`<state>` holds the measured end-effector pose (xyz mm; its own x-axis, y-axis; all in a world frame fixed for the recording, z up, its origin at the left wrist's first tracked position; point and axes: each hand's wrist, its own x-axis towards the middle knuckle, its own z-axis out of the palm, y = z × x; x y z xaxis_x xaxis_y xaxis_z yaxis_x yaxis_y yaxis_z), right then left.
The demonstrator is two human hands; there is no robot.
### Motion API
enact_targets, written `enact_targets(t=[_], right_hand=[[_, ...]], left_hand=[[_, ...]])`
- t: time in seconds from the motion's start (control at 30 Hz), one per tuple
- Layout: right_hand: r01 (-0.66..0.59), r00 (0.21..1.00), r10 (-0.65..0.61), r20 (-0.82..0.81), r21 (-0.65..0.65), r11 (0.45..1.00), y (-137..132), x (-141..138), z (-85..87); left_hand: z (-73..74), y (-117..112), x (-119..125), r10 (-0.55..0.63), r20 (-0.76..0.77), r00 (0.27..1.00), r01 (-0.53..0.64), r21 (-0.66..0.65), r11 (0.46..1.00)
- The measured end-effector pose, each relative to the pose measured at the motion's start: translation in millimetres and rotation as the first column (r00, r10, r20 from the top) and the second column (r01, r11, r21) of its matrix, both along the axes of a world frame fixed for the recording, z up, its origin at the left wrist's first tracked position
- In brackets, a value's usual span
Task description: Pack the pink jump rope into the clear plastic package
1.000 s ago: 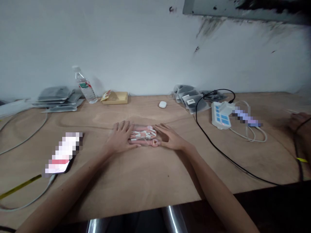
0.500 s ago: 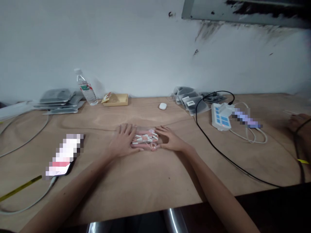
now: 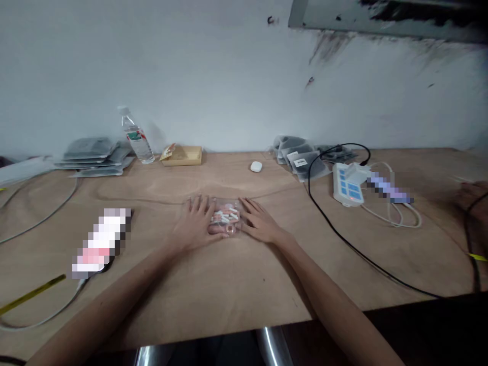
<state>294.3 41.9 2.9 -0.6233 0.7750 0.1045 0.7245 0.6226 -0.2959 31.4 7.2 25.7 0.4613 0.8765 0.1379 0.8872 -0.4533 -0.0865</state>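
Observation:
A small heap of pink pieces with white tags (image 3: 225,217) lies on the wooden table (image 3: 229,284), in a clear wrap as far as I can tell. My left hand (image 3: 195,222) rests flat against its left side, fingers stretched out. My right hand (image 3: 258,221) rests flat against its right side, fingers also stretched out. Both hands press in on the heap from either side, and neither grips anything.
A phone (image 3: 99,243) on a cable lies at the left. At the back stand a water bottle (image 3: 136,136), grey packets (image 3: 93,156), a small cardboard box (image 3: 182,155) and a white case (image 3: 256,166). A power strip (image 3: 347,184) and black cable (image 3: 354,248) lie at the right. Another person's hand (image 3: 473,195) shows at the far right.
My hands have moved toward each other, and the heap between them has been pushed into a narrower bunch. The view has shifted slightly.

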Motion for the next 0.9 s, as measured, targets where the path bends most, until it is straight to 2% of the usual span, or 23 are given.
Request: enact_targets(t=[0.13, 0.23, 0.4, 0.5, 0.6, 0.77, 0.9], right_hand=[[-0.029, 0.998, 0.032, 0.049, -0.049, 0.998, 1, 4, 2.2], [-0.035, 0.999, 0.036, 0.009, -0.081, 0.996, 4, 17, 2.4], [0.035, 0.994, -0.042, -0.103, -0.071, 0.997, 8, 33, 5.2], [-0.033, 0.988, 0.030, -0.154, -0.018, 0.999, 7, 29, 4.7], [-0.080, 0.992, 0.081, -0.100, 0.012, 0.997, 5, 20, -0.6], [-0.042, 0.998, 0.044, -0.035, 0.038, 0.998, 2, 13, -9.8], [-0.024, 0.988, 0.029, -0.150, 0.036, 0.999, 8, 21, -7.1]], left_hand=[[0.4, 0, -1, 0.000, -0.004, 1.000, 0.000, -0.027, 1.000], [0.9, 0, -1, 0.004, -0.002, 1.000, -0.004, -0.040, 0.999], [0.0, 0, 0, 0.010, 0.026, 1.000, -0.009, -0.014, 1.000], [-1.7, -1, 1, 0.025, 0.024, 0.999, -0.025, 0.006, 1.000], [-3.2, -3, 3, 0.034, 0.020, 0.999, -0.034, 0.015, 0.999], [-2.4, -6, 4, 0.039, 0.024, 0.999, -0.039, 0.012, 0.999], [-0.8, -7, 5, 0.055, 0.019, 0.998, -0.055, -0.017, 0.998]])
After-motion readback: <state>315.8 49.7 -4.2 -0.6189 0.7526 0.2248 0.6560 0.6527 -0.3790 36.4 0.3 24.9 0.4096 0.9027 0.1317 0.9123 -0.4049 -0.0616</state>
